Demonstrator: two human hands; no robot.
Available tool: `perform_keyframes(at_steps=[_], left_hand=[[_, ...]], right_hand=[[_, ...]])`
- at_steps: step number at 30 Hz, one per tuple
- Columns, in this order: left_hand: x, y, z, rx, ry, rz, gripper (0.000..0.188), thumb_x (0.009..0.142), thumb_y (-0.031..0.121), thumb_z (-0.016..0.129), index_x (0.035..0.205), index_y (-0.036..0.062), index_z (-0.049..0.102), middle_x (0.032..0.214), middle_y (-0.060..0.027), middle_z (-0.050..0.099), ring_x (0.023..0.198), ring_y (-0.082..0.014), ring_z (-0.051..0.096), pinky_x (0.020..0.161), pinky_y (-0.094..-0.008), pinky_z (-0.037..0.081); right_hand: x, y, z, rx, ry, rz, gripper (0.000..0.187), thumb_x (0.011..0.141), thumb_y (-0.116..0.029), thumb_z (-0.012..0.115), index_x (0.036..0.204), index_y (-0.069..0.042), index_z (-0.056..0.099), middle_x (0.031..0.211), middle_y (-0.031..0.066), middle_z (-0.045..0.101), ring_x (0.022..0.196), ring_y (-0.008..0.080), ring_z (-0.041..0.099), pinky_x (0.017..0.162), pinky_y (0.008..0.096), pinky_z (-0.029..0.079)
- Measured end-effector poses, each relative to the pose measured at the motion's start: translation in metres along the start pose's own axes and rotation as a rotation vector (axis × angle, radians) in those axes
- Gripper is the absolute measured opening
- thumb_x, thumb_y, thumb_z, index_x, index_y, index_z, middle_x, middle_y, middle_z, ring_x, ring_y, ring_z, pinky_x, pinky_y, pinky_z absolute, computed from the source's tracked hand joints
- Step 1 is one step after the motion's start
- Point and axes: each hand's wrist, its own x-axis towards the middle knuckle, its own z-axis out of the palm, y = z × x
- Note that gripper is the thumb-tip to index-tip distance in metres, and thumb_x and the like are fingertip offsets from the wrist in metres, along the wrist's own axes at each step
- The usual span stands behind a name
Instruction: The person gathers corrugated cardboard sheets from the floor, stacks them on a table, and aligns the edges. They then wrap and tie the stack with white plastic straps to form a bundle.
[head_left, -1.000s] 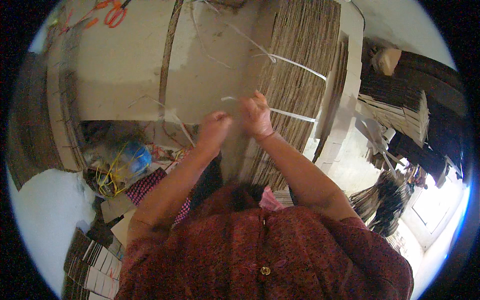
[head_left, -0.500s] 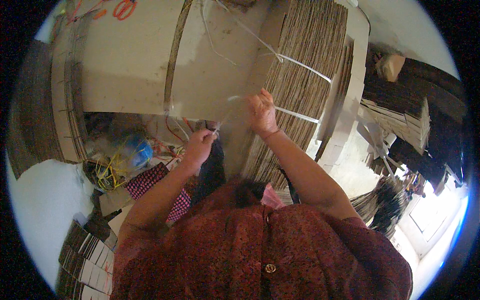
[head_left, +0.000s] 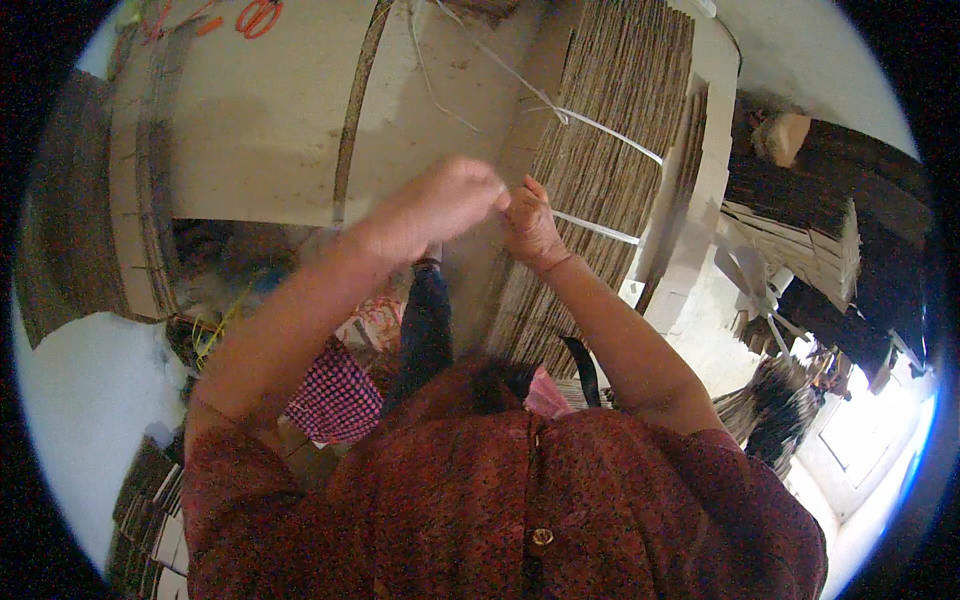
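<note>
A bundle of flattened cardboard sheets (head_left: 610, 90) lies before me, its layered edges to the right. Two white straps cross those edges; the nearer strap (head_left: 598, 229) runs up to my right hand (head_left: 532, 225). That hand is closed on the strap at the bundle's corner, fingertips pinched together. Smeared by motion, my left hand (head_left: 440, 200) is above the bundle's near side, curled, its fingertips close beside my right hand. What lies between its fingers is hidden. Across the far part of the bundle goes the other strap (head_left: 615, 134), with a loose tail on the top sheet.
Another cardboard stack (head_left: 260, 150) stands to the left, with orange cord (head_left: 260, 18) on it. More stacked cardboard (head_left: 800, 230) and a fan (head_left: 750, 280) are at the right. Below my left arm lies a pink-dotted cloth (head_left: 335, 395); yellow cord (head_left: 212, 340) is beside it.
My left hand has swung up and to the right, from low beside the bundle to next to my right hand. The right hand has stayed almost in place at the strap.
</note>
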Motion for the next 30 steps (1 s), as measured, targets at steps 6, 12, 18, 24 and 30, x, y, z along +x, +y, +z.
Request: perform_keyframes(at_steps=[6,12,18,24,30], left_hand=[[0.015,0.055,-0.054,-0.554,-0.091,0.448,0.028,0.084,0.024,0.055,0.099,0.0,0.056,0.074,-0.0003,0.052,0.058,-0.0097,0.045,0.056,-0.0218,0.041],[0.059,-0.053,-0.121,-0.887,0.752,0.463,0.025,0.087,0.024,0.046,0.096,0.0029,0.058,0.078,-0.0028,0.052,0.068,-0.0125,0.048,0.068,-0.0261,0.042],[0.071,-0.13,0.002,-0.356,0.092,0.201,0.023,0.085,0.013,0.052,0.104,0.0042,0.063,0.085,-0.0046,0.063,0.073,-0.0101,0.056,0.068,-0.0236,0.044],[0.102,-0.137,-0.016,0.275,0.005,0.387,0.026,0.081,0.015,0.058,0.103,0.002,0.062,0.091,-0.0103,0.066,0.082,-0.0121,0.059,0.075,-0.0269,0.047],[0.087,-0.096,-0.025,0.346,-0.201,0.16,0.027,0.079,0.019,0.059,0.101,0.0025,0.062,0.089,-0.0134,0.066,0.08,-0.0186,0.061,0.069,-0.0323,0.047]], right_hand=[[0.005,-0.009,-0.006,0.086,-0.016,0.046,0.005,0.072,-0.009,0.062,0.074,-0.008,0.058,0.071,0.0052,0.053,0.075,0.0247,0.054,0.097,0.0454,0.028],[0.005,0.002,-0.002,0.154,-0.108,0.15,0.008,0.075,-0.019,0.061,0.081,-0.019,0.067,0.074,0.0002,0.061,0.081,0.0229,0.057,0.098,0.046,0.029],[0.016,-0.012,-0.021,0.308,-0.232,0.226,0.004,0.076,-0.014,0.063,0.079,-0.012,0.063,0.074,0.0021,0.058,0.082,0.0181,0.056,0.105,0.0423,0.014],[0.005,-0.003,0.005,0.028,0.079,0.04,0.009,0.068,-0.011,0.059,0.075,-0.016,0.062,0.075,0.0053,0.059,0.081,0.0277,0.055,0.092,0.0493,0.033],[0.001,0.006,0.023,-0.064,0.297,-0.04,0.009,0.064,-0.009,0.058,0.073,-0.011,0.06,0.078,0.0058,0.056,0.081,0.0283,0.052,0.086,0.0486,0.038]])
